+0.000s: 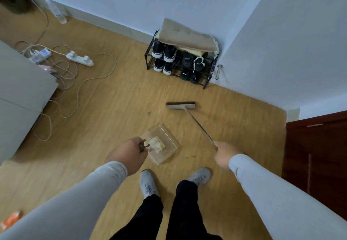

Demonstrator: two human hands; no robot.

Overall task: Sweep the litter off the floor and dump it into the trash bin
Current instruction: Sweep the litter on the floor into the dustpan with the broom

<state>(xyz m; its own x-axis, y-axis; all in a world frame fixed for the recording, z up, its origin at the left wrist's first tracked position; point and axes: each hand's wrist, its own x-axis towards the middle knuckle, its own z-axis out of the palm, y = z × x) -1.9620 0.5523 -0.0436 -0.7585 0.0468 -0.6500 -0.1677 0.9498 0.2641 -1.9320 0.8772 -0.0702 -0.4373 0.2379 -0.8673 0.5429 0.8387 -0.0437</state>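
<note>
Left hand: curled around a dark handle, by which a clear dustpan is held low over the wooden floor, just ahead of the grey shoes.
Litter: a pale yellowish scrap is seen inside the dustpan, close to the handle end (what it is made of cannot be told).
Right hand: closed around the upper end of a thin broom shaft; the fingers are blurred.
Broom: the shaft is slanted forward and to the left from the right hand; the flat head with dark bristles is set on the floor, well apart from the dustpan.
Shoe rack: a black wire rack is stood in the corner against the wall, filled with dark shoes and topped by a folded tan cushion.
Power strips: white strips and looping cables are spread on the floor at the left, beside a grey piece of furniture.
Orange item: blurred, at the lower left edge.
</note>
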